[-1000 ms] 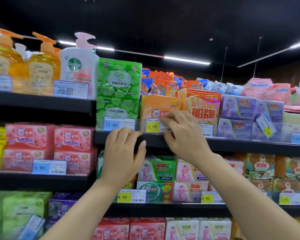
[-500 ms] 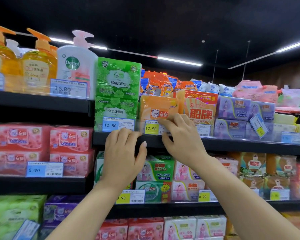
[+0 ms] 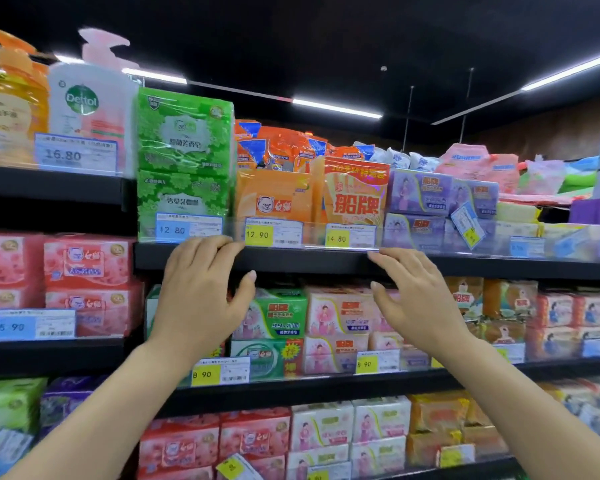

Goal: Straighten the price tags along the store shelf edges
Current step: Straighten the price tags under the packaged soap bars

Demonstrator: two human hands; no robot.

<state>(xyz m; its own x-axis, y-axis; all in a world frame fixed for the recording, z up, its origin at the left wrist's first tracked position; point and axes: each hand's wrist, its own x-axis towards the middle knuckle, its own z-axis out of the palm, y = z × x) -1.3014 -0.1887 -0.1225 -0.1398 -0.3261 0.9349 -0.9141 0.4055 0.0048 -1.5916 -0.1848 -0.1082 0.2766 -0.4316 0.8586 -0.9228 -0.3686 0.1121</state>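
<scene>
Two hands (image 3: 201,292) (image 3: 416,299) at shelf edge (image 3: 309,259)

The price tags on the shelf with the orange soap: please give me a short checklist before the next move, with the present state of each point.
1. 12.90 tag level: ok.
2. 14.80 tag level: ok.
3. tilted tag by the purple packs straight: not ok.
4. left hand free: ok, open.
5. right hand free: ok, open.
6. Tag seated in its holder: cannot tell.
</scene>
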